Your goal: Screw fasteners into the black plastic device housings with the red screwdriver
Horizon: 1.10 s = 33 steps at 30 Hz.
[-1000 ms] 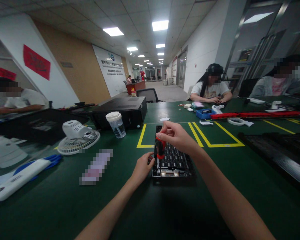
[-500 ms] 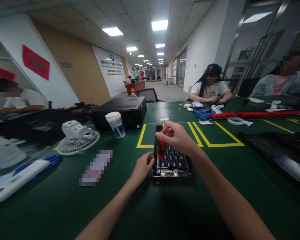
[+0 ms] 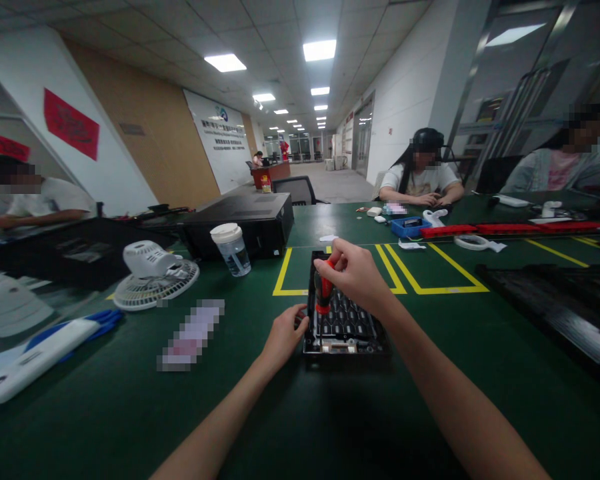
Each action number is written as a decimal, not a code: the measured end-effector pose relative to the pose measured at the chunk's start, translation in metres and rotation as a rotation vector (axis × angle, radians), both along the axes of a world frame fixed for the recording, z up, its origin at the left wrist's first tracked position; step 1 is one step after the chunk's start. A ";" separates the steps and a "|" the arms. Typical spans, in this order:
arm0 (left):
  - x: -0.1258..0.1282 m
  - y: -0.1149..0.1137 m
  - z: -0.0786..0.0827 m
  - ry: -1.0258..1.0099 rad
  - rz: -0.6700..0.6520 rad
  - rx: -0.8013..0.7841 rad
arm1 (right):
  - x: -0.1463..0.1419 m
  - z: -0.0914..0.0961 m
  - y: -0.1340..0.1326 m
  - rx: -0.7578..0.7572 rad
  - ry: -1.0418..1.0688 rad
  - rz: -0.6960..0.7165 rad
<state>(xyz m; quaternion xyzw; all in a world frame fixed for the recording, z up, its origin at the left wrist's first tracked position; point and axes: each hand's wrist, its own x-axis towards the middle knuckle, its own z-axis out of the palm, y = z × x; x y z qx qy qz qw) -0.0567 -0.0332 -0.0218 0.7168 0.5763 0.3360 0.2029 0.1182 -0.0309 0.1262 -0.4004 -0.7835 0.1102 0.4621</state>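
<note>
While the right hand (image 3: 356,277) pinches the red screwdriver (image 3: 323,295) upright over the black frame (image 3: 350,328) on the surface (image 3: 130,413), the left hand (image 3: 285,337) curls onto its edge. It looks stiff and light; grip the rim.

Desk fan (image 3: 153,275), lidded jar (image 3: 232,249)

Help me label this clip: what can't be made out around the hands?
Head view only.
- Screwdriver tip: too small against the black tray.
- Its handle top: covered by the right hand.
- Whether the left hand touches the tray: too small.
- Pink item left of it: pixelated.
</note>
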 end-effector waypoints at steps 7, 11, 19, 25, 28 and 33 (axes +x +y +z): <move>0.000 -0.001 0.003 -0.006 -0.010 -0.004 | -0.004 -0.002 -0.002 0.044 0.002 -0.080; 0.000 -0.001 0.003 -0.014 -0.004 -0.009 | -0.006 -0.004 -0.002 0.063 0.005 -0.105; 0.000 -0.002 0.004 -0.012 -0.005 -0.008 | -0.007 -0.005 -0.003 0.070 0.027 -0.114; 0.000 -0.001 0.003 -0.013 -0.005 0.002 | -0.009 -0.007 0.000 -0.040 0.118 0.003; -0.001 -0.001 0.003 -0.017 -0.009 0.007 | -0.010 -0.009 0.004 -0.138 0.200 0.119; -0.001 -0.001 0.003 -0.014 -0.007 0.003 | -0.014 -0.014 0.011 -0.347 0.407 0.415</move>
